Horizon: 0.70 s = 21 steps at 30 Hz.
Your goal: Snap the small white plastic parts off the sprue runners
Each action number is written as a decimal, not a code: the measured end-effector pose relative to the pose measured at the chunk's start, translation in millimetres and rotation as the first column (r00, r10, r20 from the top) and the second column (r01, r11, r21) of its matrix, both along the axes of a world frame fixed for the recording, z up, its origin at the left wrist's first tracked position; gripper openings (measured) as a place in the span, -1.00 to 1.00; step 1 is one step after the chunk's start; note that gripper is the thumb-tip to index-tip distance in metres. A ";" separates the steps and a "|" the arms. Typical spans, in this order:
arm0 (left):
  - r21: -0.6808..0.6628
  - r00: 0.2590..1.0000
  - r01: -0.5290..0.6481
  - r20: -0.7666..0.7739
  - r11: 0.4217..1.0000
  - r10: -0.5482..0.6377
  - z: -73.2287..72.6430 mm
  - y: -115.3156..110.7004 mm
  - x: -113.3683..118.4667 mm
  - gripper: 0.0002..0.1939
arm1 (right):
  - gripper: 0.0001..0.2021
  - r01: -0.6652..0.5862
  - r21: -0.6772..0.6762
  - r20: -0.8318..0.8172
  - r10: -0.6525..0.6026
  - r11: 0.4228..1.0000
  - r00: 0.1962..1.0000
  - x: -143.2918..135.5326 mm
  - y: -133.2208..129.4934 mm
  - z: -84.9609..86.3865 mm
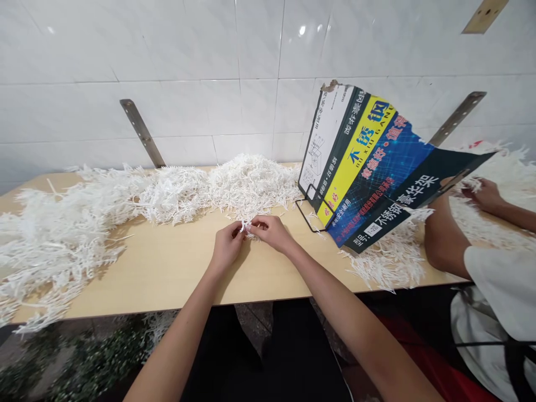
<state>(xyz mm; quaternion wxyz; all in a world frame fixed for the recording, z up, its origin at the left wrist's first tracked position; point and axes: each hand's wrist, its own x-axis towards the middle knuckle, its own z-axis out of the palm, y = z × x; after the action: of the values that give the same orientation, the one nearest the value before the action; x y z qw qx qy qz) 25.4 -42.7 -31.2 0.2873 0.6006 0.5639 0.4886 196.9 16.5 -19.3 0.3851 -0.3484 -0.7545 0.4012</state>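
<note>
My left hand (227,244) and my right hand (271,231) meet over the table, at the near edge of a heap of thin white branched plastic pieces (253,178). A small white branched piece (243,225) shows between the fingertips, and both hands are closed in a pinch on it. Its exact shape is too small to make out. A few loose white bits lie just under the fingers.
More white pieces (62,234) spread across the left of the table (176,268). At right, a printed cardboard panel (364,167) leans on a black wire stand (307,215). Beyond it, another person's hand (486,195) works among white pieces. Green artificial foliage (96,357) lies below.
</note>
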 end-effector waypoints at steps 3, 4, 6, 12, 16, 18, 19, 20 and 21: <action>-0.005 0.999 -0.020 0.033 1.000 0.020 1.0 -0.2 0.6 -0.70 | -0.73 -0.009 0.037 0.049 0.007 0.999 0.999 1.0 -1.7 0.3; -0.005 0.999 -0.021 0.039 1.000 0.022 1.4 -0.5 1.1 -0.67 | -0.76 -0.008 0.038 0.070 0.005 0.999 0.998 1.0 -1.7 -0.6; 0.005 0.999 -0.016 0.045 1.000 0.016 2.0 -1.4 1.9 -0.64 | -0.81 0.015 0.047 0.120 -0.021 0.999 0.993 0.3 -0.9 -3.4; 0.046 0.999 -0.031 -0.015 0.998 0.032 1.7 -3.1 2.4 -0.67 | -0.86 0.081 0.120 0.163 -0.100 0.989 0.981 -2.1 1.9 -9.5; 0.118 0.993 0.004 -0.120 0.993 0.010 2.2 -0.6 4.4 -0.64 | -0.85 0.114 0.122 0.167 -0.134 0.986 0.977 -1.5 0.9 -8.7; 0.102 0.991 0.074 -0.118 0.992 -0.062 2.2 0.4 4.6 -0.59 | -0.84 0.129 0.119 0.173 -0.148 0.985 0.974 -1.2 0.1 -7.5; 0.078 0.990 0.107 -0.102 0.991 -0.098 1.9 0.8 4.2 -0.55 | -0.83 0.124 0.115 0.173 -0.143 0.986 0.974 -1.2 -0.1 -6.9; 0.056 0.988 0.132 -0.084 0.990 -0.127 1.3 1.1 3.4 -0.52 | -0.82 0.115 0.108 0.172 -0.133 0.987 0.976 -1.2 -0.3 -6.4; 0.043 0.986 0.152 -0.073 0.987 -0.149 0.6 1.3 2.4 -0.51 | -0.82 0.104 0.099 0.170 -0.120 0.990 0.978 -1.1 -0.2 -5.9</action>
<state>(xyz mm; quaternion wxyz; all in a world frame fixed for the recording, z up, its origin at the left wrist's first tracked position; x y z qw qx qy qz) 27.8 -41.4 -30.6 0.2890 0.6650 0.5146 0.4578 195.8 16.3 -25.2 0.3545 -0.4067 -0.7818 0.3124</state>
